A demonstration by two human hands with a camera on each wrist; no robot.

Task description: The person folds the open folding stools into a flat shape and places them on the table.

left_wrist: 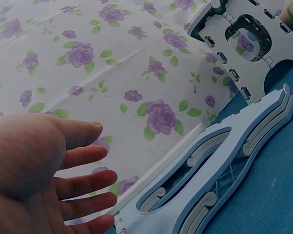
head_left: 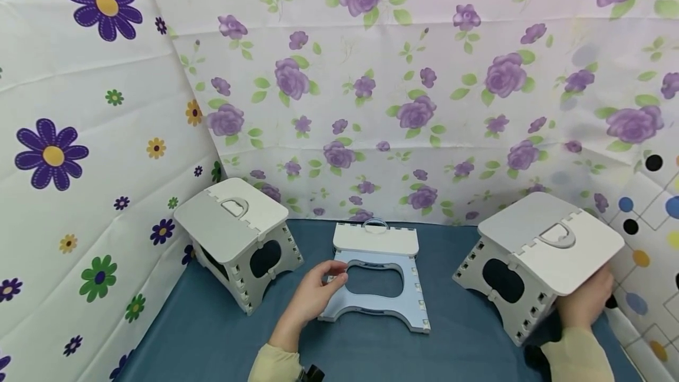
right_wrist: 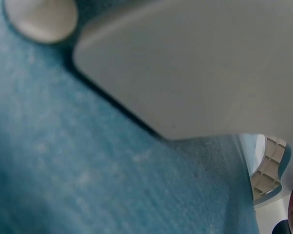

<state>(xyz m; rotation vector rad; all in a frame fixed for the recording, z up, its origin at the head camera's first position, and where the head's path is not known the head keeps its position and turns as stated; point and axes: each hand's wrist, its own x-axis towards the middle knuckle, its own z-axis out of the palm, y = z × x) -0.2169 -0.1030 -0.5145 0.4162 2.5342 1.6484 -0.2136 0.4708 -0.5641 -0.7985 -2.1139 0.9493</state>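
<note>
A white folding stool (head_left: 536,234) stands unfolded at the right, its top fitted with a grey loop handle. My right hand (head_left: 586,299) grips its right side below the seat edge, with most of the fingers hidden by the stool. In the right wrist view, a pale panel (right_wrist: 200,73) fills much of the picture. At the centre, a light-blue and white folding stool (head_left: 366,299) lies folded flat. My left hand (head_left: 313,293) hovers by its left edge, holding nothing. The left wrist view shows that hand's fingers (left_wrist: 90,185) relaxed and apart from the stool.
Another white folding stool (head_left: 233,223) stands unfolded at the left, by the flowered side cloth. Blue cloth (head_left: 212,341) covers the table. A curtain with purple roses (head_left: 339,105) hangs along the back, and a dotted cloth (head_left: 647,240) borders the right side.
</note>
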